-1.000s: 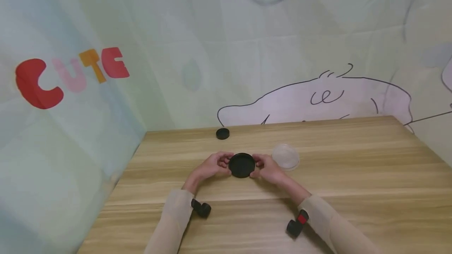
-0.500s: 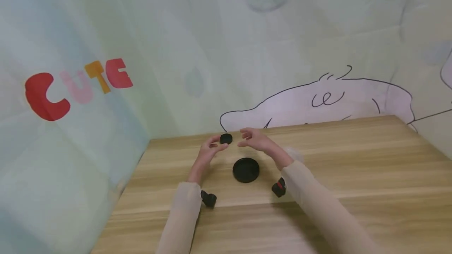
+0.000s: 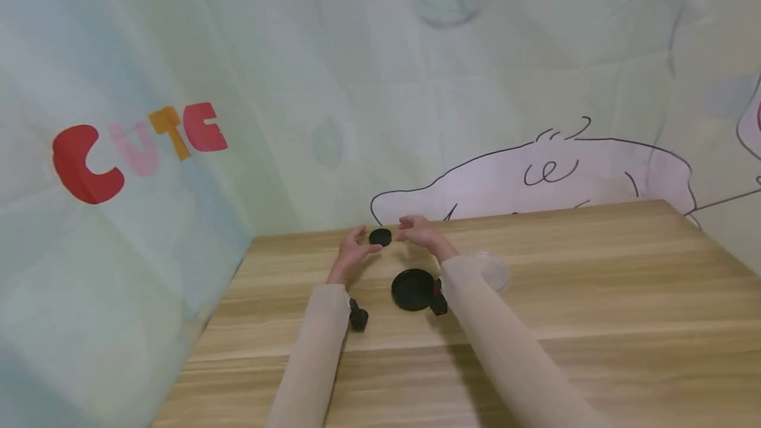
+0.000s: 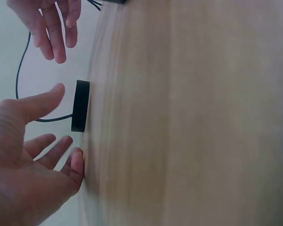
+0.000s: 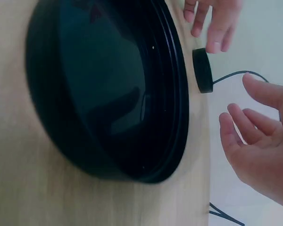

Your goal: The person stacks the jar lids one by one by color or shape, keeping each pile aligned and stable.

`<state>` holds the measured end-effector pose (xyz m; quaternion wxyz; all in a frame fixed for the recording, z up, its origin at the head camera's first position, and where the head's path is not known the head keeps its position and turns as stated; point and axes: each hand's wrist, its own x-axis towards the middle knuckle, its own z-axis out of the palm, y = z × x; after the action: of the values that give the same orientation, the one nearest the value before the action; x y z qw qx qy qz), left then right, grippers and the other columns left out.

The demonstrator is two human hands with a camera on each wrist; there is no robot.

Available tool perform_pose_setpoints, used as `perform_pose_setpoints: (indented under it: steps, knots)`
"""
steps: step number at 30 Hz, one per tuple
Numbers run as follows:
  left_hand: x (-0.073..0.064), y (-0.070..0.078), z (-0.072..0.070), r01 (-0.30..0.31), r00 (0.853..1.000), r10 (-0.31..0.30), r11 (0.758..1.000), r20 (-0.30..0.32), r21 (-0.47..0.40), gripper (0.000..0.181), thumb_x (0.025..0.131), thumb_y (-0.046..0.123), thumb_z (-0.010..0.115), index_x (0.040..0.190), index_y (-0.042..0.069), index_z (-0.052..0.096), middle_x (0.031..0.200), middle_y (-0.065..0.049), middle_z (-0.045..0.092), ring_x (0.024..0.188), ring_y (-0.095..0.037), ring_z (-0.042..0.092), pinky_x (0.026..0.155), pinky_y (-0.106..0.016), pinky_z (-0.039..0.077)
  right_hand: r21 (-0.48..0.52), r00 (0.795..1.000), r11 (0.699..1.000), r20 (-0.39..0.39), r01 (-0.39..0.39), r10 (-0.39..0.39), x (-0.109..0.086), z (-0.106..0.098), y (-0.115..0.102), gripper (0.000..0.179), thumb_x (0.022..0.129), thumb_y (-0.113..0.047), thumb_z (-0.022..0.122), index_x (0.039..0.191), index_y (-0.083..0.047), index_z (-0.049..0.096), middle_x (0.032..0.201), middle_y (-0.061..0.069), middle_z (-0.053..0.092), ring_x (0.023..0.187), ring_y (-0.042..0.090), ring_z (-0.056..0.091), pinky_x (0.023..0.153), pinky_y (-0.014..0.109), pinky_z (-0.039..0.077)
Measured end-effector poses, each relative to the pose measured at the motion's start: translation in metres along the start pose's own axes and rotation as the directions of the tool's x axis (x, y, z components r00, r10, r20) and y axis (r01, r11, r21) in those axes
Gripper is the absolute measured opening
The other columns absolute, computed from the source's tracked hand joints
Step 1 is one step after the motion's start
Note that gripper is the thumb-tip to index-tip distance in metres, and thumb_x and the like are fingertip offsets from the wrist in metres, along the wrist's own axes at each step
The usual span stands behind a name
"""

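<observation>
A small black round shallow dish lies on the table near its back edge; the left wrist view shows this small dish edge-on. My left hand is at its left, thumb and fingers spread, with a gap visible between the thumb and the dish. From the right, my right hand faces it with loosely bent fingers, holding nothing; the right wrist view has this hand apart from the dish. Nearer me, below the right wrist, sits a larger black round dish with a raised rim, partly covered by the wrist camera.
A clear round plastic lid or dish lies right of the larger black dish, partly behind my right sleeve. The wooden table meets a printed cloth backdrop at its back edge, with another cloth side on the left.
Both hands have let go of the larger black dish and moved forward to either side of the small one. Over the last half second, the right forearm has shifted left, uncovering more of the clear piece.
</observation>
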<state>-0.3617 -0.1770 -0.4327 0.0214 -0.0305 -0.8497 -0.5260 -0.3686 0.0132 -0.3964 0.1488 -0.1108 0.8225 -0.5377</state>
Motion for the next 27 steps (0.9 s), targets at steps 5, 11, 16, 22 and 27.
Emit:
perform_pose_setpoints:
  steps: [5,11,16,22,27]
  knots:
    - [0.006,-0.007,0.009,0.052,0.999,-0.052,0.998,0.008,-0.027,0.065,0.087,0.002,0.066,0.144,-0.008,0.037,0.145,-0.027,0.047,0.135,-0.040,0.045,0.114,-0.047,0.035,-0.022,0.998,1.000,0.061,0.008,-0.007,0.014,0.004,0.020,0.065,0.094,-0.017,0.060,0.149,0.003,0.032,0.152,0.020,0.042,0.141,0.033,0.040,0.116,0.043,0.033]
    - [0.008,-0.005,0.018,0.087,0.996,-0.087,0.993,0.006,-0.078,0.053,0.088,-0.003,0.062,0.140,-0.004,0.047,0.138,-0.025,0.054,0.126,-0.037,0.052,0.108,-0.046,0.042,-0.075,0.998,0.997,0.069,-0.004,0.009,0.031,-0.001,0.041,0.066,0.088,-0.019,0.070,0.145,0.000,0.041,0.144,0.016,0.052,0.129,0.026,0.054,0.107,0.038,0.044]
    - [0.007,-0.004,0.021,0.096,0.995,-0.096,0.992,0.003,-0.076,0.048,0.087,0.003,0.067,0.133,-0.002,0.055,0.133,-0.022,0.059,0.118,-0.031,0.056,0.104,-0.041,0.043,-0.072,0.999,0.997,0.049,0.000,0.004,0.067,0.002,0.076,0.059,0.082,-0.012,0.073,0.136,-0.002,0.054,0.131,0.012,0.062,0.117,0.021,0.057,0.100,0.035,0.047]
    - [0.005,-0.006,0.022,-0.037,0.999,0.036,0.997,0.023,0.065,0.042,0.089,0.011,0.069,0.126,-0.006,0.060,0.116,-0.023,0.066,0.091,-0.021,0.056,0.079,-0.027,0.044,0.026,0.999,0.999,0.015,0.039,-0.039,0.099,0.004,0.112,0.054,0.076,-0.009,0.076,0.127,0.002,0.060,0.107,0.007,0.065,0.094,0.018,0.055,0.081,0.030,0.048]
    - [0.007,-0.007,0.021,-0.105,0.993,0.109,0.989,-0.038,0.100,0.030,0.093,0.009,0.064,0.119,-0.006,0.065,0.114,-0.023,0.068,0.096,-0.027,0.062,0.082,-0.030,0.047,0.042,1.000,0.999,0.006,0.008,-0.009,0.095,0.001,0.106,0.050,0.084,-0.009,0.070,0.131,-0.001,0.057,0.121,0.013,0.065,0.106,0.020,0.060,0.091,0.035,0.050]
